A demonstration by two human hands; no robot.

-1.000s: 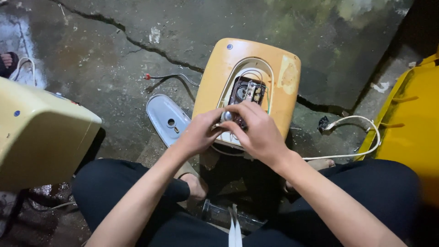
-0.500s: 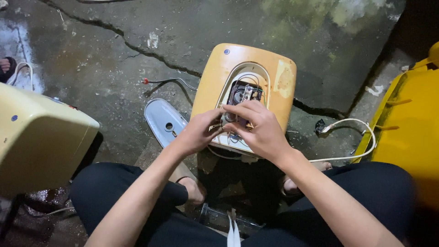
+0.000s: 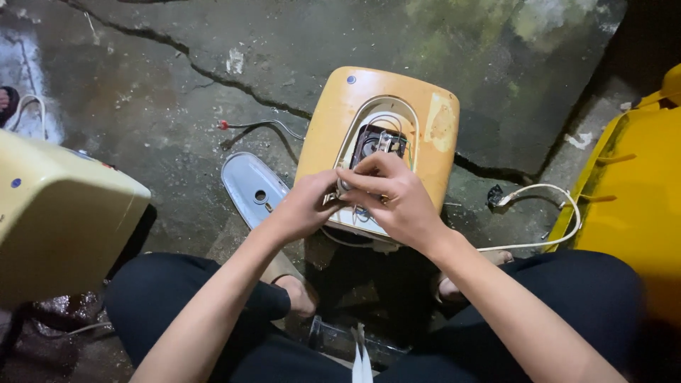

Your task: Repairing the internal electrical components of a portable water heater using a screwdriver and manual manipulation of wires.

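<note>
Orange casing lies open, wires and parts inside; left hand and right hand pinch its wires.

View: single, head-worn camera. Position: above a crouching person, close over the knees. Facing: steeply down and forward at the cracked concrete floor. Range: near, forearms fill the lower frame; orange housing centred. Shared views: none.

Wet, cracked concrete floor, stained with green patches, dimly lit at the edges.
</note>
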